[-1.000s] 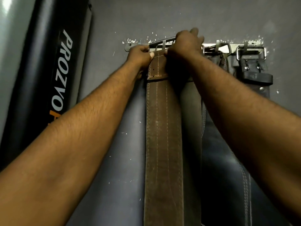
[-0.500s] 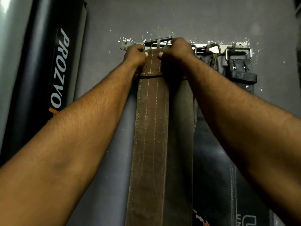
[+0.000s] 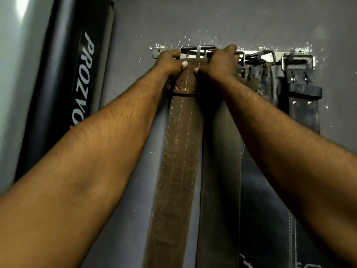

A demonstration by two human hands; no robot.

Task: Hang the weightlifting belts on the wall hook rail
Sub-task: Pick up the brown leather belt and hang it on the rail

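L hand (image 3: 170,62), R hand (image 3: 218,60): fingers curled round brown stitched leather belt (image 3: 179,151); seat steel buckle (image 3: 191,47) fully on metal wall hook (image 3: 199,52) (then release).

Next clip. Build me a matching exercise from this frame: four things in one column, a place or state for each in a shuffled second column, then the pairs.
Things:
1. brown belt
2. black belt
3. padded bag
4. hook rail

Descriptions:
A. far left, with white lettering
B. mounted level on the grey wall
C. gripped at its top by the left hand and right hand
D. hanging at the rail's right end, untouched

Pairs: 1-C, 2-D, 3-A, 4-B
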